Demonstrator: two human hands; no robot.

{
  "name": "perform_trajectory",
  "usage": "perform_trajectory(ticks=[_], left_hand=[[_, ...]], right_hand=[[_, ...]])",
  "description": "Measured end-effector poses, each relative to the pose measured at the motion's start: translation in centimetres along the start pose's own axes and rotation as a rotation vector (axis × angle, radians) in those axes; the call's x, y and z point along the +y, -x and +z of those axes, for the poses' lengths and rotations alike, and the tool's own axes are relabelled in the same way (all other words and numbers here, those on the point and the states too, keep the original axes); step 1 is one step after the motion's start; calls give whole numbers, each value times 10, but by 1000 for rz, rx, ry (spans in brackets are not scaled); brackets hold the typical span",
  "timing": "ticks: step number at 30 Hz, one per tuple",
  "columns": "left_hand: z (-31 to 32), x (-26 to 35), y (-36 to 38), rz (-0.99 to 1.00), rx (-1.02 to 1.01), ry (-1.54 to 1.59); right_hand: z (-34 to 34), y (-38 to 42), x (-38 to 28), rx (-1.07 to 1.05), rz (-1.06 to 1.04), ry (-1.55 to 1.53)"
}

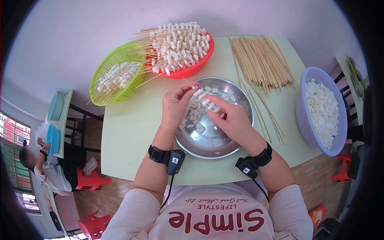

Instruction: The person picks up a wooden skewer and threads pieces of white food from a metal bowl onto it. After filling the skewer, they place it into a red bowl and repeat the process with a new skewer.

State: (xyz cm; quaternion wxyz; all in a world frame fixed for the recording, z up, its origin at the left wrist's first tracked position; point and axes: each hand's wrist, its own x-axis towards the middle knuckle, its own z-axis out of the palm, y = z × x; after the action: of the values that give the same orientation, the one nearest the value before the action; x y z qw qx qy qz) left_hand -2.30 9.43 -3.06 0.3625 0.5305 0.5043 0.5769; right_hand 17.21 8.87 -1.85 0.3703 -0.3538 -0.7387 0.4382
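Over a round steel basin, both my hands are at a bamboo skewer of white chunks, slanting from upper left to lower right. My left hand is closed, thumb and fingertips pinching at the upper end by a single white chunk. A thin stick tip shows just past those fingers. My right hand is closed around the lower end, its index finger and thumb on either side of the threaded chunks. Loose white chunks lie in the basin beneath; most of the stick is hidden.
Finished skewers fill a red basin; more lie in a green basket. Bare bamboo sticks are heaped behind right, several nearer the steel basin. A lavender tub of white chunks stands right. Another person sits far left.
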Motion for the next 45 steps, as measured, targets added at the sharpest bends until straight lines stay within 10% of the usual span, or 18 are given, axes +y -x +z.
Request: perform_trajectory(ticks=[6, 11, 16, 22, 31, 45], left_hand=[[-2, -5, 0, 21, -2, 34], [-4, 7, -1, 78, 117, 45], [-19, 12, 3, 133, -169, -807], [-14, 6, 3, 362, -268, -1071], [-17, 0, 1, -35, -90, -570], [-15, -6, -6, -42, 259, -21]], right_hand=[[1, 2, 2, 56, -124, 264], [-3, -7, 16, 203, 58, -199], [-9, -10, 9, 272, 153, -488], [-10, -10, 8, 278, 161, -550], [-10, -10, 9, 303, 169, -562], [-3, 2, -7, -40, -8, -21]])
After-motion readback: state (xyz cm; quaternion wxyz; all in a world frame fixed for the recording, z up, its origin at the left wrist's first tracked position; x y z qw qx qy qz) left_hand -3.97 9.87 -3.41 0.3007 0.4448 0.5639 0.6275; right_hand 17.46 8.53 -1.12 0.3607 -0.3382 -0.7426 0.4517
